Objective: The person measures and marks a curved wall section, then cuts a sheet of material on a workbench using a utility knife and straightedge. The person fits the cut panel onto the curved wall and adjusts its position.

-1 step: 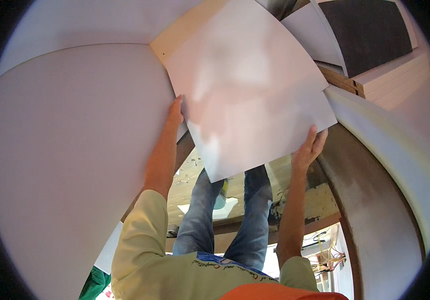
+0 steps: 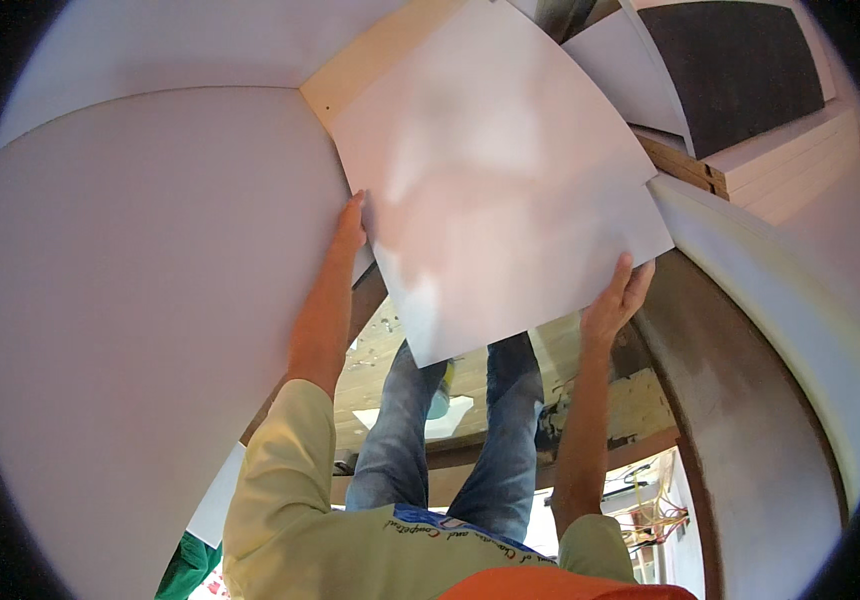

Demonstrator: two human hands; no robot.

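Note:
A large, glossy white panel (image 2: pixel 495 190) with a small step cut into its right edge is tilted in front of me. My left hand (image 2: pixel 353 218) grips its left edge, with the fingers mostly hidden behind the board. At the near right corner, my right hand (image 2: pixel 618 297) holds the bottom edge, thumb on the face and the other fingers around the rim. A pale wooden strip (image 2: pixel 375 62) shows along the panel's far left side.
A big white board (image 2: pixel 140 330) fills the left side. Stacked boards (image 2: pixel 790 150) and a dark panel (image 2: pixel 735 75) lie at the far right. Below are a wooden surface (image 2: pixel 375 385) with scraps, a greenish bottle-like item (image 2: pixel 440 400) by my legs, and tangled wires (image 2: pixel 662 515) lower right.

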